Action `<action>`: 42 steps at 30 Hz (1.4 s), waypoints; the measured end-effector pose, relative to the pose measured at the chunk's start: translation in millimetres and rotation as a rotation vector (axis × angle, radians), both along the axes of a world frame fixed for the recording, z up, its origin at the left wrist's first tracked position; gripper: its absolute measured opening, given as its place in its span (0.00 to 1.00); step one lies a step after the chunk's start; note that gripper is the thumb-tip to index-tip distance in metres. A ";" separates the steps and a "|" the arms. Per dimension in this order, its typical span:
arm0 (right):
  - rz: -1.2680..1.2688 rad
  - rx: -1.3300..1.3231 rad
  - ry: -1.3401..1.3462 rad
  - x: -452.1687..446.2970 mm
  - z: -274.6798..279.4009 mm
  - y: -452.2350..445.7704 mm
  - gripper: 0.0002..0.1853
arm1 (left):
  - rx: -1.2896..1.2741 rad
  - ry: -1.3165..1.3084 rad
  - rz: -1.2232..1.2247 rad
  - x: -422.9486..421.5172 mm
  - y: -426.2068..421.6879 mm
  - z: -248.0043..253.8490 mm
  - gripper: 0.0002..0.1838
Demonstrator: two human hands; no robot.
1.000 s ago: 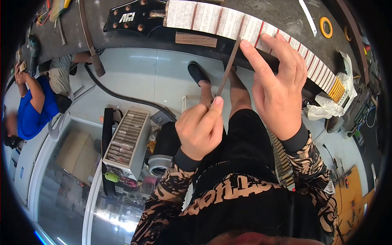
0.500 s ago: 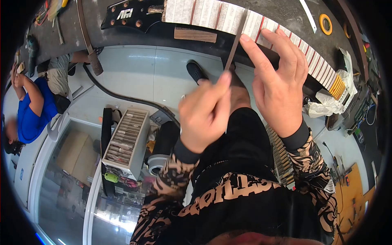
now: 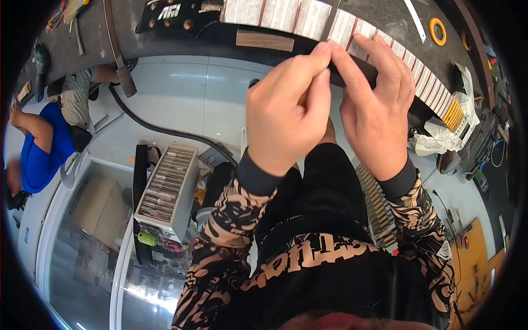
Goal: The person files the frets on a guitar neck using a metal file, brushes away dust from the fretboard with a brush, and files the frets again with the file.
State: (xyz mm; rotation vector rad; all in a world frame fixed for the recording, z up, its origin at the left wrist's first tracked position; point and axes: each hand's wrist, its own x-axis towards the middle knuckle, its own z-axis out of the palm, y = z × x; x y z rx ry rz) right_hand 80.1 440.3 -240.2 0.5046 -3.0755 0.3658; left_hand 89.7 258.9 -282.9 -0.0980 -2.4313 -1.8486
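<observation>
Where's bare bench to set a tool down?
Bare bench lies between the taped neck and white strip, and between the headstock and brown-handled tool. Crowded: mid-neck, where left hand, right hand and thin flat tool cluster.

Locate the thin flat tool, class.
At the head view's top, right of centre, the thin flat tool crosses the taped fretboard, held by the left hand.

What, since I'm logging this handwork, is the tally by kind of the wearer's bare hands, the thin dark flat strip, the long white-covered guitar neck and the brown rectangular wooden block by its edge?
Bare hands, left hand and right hand: 2
Thin dark flat strip: 1
Long white-covered guitar neck: 1
Brown rectangular wooden block: 1
Total: 5
</observation>
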 end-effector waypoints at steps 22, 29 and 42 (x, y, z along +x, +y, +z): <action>0.021 -0.030 0.019 -0.1 -2.7 2.3 0.46 | -0.307 0.099 -0.008 37.9 -14.0 4.0 0.27; 0.018 -0.009 -0.001 -0.7 1.4 0.0 0.45 | -0.237 0.064 -0.022 55.5 -20.1 -3.2 0.30; 0.017 -0.007 0.018 0.1 -2.1 0.5 0.45 | -0.121 -0.039 -0.035 60.2 -23.8 7.1 0.24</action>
